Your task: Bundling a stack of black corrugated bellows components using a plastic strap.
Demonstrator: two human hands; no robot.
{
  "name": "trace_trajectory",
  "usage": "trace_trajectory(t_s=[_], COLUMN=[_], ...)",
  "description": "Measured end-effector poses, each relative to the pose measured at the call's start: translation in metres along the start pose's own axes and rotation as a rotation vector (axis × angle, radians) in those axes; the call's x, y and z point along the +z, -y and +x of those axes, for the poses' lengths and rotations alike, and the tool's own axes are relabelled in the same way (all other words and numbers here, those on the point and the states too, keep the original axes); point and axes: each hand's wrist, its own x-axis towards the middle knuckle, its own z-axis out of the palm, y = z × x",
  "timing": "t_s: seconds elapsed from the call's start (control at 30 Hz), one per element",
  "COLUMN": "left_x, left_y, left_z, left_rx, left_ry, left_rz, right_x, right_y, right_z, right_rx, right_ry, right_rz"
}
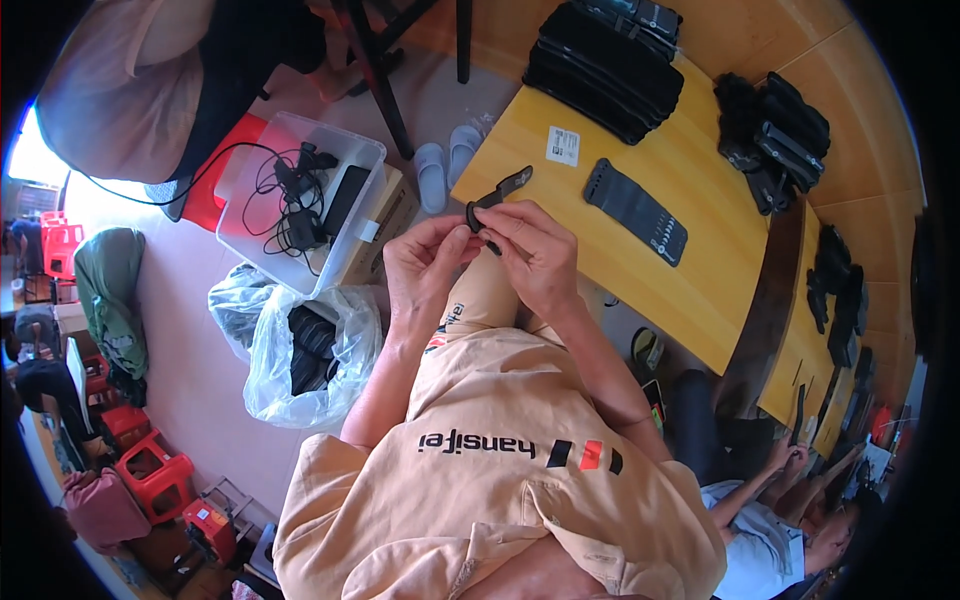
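Above my lap, a narrow black strap is pinched between the fingers of both hands. My left hand grips it where it curls into a small loop, and my right hand closes on it just beside that. The strap's wider end, with a pale mark, sticks up past my fingertips towards the yellow table. What lies inside my fingers is partly hidden. On the table to the right rests a flat black panel with a scalloped end and pale print. Behind it are a white label and a stack of black pieces.
To my left stand a clear plastic bin of black cables and adapters and a plastic bag of black items. Grey slippers lie by the table. More black bundles sit far right. Other people are at upper left and lower right.
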Motion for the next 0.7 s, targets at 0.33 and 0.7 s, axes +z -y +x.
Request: trace_trajectory(t_s=[0.33,0.7], left_x=[0.004,0.015], left_y=[0.001,0.004], left_z=[0.003,0.002], left_rx=[0.010,0.043], left_ry=[-0.004,-0.056], left_rz=[0.067,0.203], right_x=[-0.003,-0.009], right_y=[-0.002,-0.001], right_z=[-0.002,-0.004], right_rx=[-0.009,0.067], right_ry=[-0.014,-0.005], right_rz=[-0.006,0.050])
